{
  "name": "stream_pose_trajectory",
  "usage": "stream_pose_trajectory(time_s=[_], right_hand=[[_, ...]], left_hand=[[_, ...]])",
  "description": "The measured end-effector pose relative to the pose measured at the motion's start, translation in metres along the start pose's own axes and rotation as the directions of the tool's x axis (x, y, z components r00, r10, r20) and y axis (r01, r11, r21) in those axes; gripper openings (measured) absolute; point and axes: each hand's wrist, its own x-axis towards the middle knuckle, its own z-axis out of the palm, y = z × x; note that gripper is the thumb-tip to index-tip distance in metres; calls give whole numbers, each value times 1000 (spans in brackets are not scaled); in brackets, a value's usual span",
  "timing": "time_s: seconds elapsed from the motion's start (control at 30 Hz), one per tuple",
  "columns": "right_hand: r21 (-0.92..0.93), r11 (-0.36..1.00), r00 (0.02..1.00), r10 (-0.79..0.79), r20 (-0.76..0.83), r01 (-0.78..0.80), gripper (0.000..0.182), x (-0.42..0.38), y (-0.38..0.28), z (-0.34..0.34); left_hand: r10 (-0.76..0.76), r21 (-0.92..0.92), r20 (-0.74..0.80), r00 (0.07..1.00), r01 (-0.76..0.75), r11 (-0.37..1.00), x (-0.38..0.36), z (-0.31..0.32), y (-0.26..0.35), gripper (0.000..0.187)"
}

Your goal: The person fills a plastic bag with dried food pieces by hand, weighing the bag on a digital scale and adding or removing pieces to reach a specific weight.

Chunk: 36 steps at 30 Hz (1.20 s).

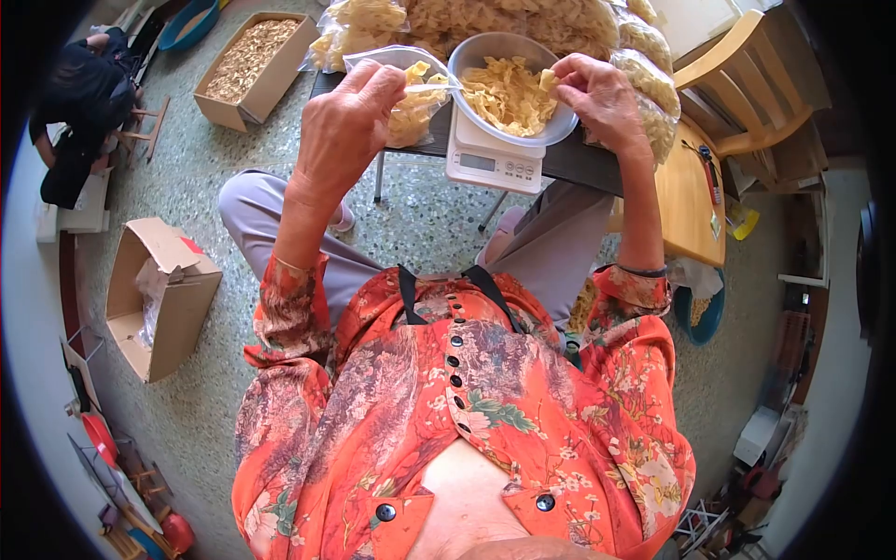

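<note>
My left hand [347,121] is closed on the upper edge of a clear plastic bag [411,119], which holds some pale yellow dried pieces and stands left of the scale. A translucent round bowl [457,63] rests on a white digital kitchen scale [493,159], whose display is too small to read. Yellow dried flakes [509,93] lie inside the bowl. Over the bowl's right rim, my right hand [599,101] pinches one dried flake [548,80] between thumb and fingers.
Filled plastic bags [551,28] are piled along the back and right of the dark table [569,166]. A wooden chair [695,210] carries scissors. On the floor stand a carton of dried pieces [213,110] and an open cardboard box [163,313]. Another person [89,93] is at upper left.
</note>
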Motion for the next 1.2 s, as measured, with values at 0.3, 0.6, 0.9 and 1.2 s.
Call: stream_pose_trajectory(time_s=[0.3, 0.6, 0.9, 1.2], right_hand=[[618, 779, 990, -27, -138, 107, 22, 3, -73, 2], [384, 875, 952, -232, -199, 294, 24, 21, -122, 53], [153, 855, 868, -493, -56, 495, 36, 8, -126, 55], [-195, 904, 902, -317, 293, 381, 38, 22, -129, 78]], left_hand=[[-34, -190, -149, 988, 5, 982, -1, 4, -6, 15], [-37, -201, -207, 978, -5, 980, -2, 0, -5, 16], [-9, -192, -219, 976, -34, 981, -5, 1, -8, 17], [-18, -67, -88, 996, 12, 998, -3, -9, 4, 12]])
